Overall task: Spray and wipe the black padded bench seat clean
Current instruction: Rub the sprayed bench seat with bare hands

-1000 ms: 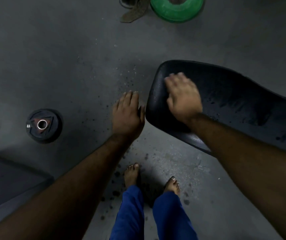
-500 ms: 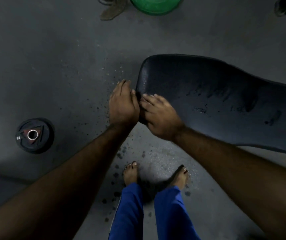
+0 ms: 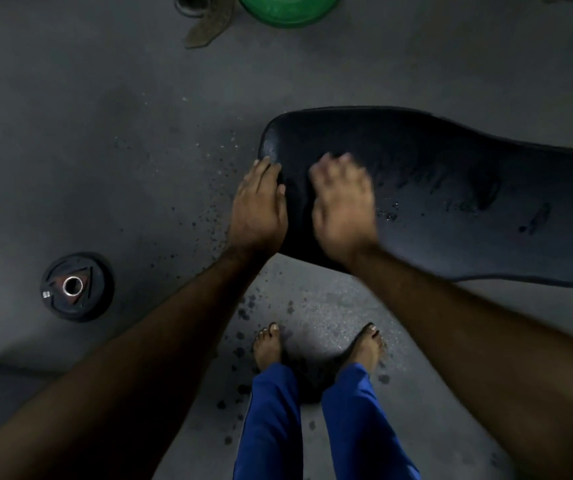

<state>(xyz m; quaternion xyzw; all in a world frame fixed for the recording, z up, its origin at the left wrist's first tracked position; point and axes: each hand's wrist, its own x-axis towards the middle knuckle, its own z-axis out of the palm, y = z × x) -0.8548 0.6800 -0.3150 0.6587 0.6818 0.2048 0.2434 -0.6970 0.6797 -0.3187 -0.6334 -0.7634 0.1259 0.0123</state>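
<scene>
The black padded bench seat (image 3: 451, 188) stretches from the middle of the view to the right edge, with wet patches on its surface. My left hand (image 3: 259, 209) lies flat against the seat's near left end, fingers together, palm down. My right hand (image 3: 342, 206) is flat on top of the seat just beside it, blurred by motion, fingers slightly spread. Neither hand holds a cloth or a spray bottle that I can see.
Dark droplets speckle the grey floor (image 3: 105, 150) left of and below the seat. A small black weight plate (image 3: 77, 287) lies at left. A green plate (image 3: 288, 8) and a strap (image 3: 208, 26) sit at the top. My bare feet (image 3: 267, 348) stand below the seat.
My right hand slid from the seat's top end down to its near corner, then back onto the seat top. My left hand moved up against the seat's left edge.
</scene>
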